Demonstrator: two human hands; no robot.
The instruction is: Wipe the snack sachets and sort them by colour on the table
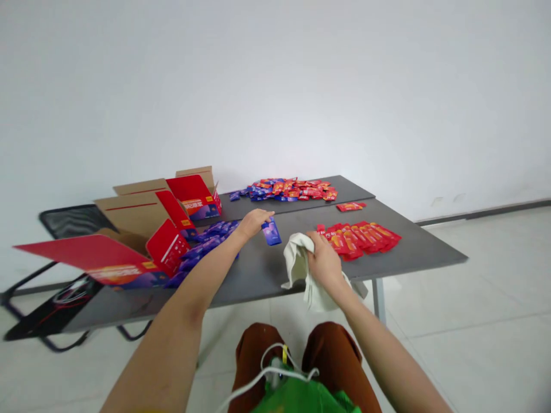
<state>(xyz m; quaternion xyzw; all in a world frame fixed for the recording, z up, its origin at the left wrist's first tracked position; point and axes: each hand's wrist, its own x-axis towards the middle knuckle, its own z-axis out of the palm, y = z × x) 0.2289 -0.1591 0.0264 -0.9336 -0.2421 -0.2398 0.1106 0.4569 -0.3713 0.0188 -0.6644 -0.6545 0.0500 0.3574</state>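
Pinched by its top end, a purple sachet [271, 232] hangs from my left hand [255, 222] over the middle of the dark table [262, 269]. My right hand [323, 261] is closed around a white cloth [297, 258], which droops over the table's front edge. Just beyond that hand, red sachets [361, 239] lie in an overlapping row. To the left of my left hand, several purple sachets [206, 244] are laid in rows, partly hidden behind my forearm.
Open red and purple cardboard boxes [129, 267] stand along the left side, flaps raised. A mixed heap of purple and red sachets [288, 189] lies at the back. One red packet [350, 206] rests apart at the right. A black chair [71, 221] is at far left.
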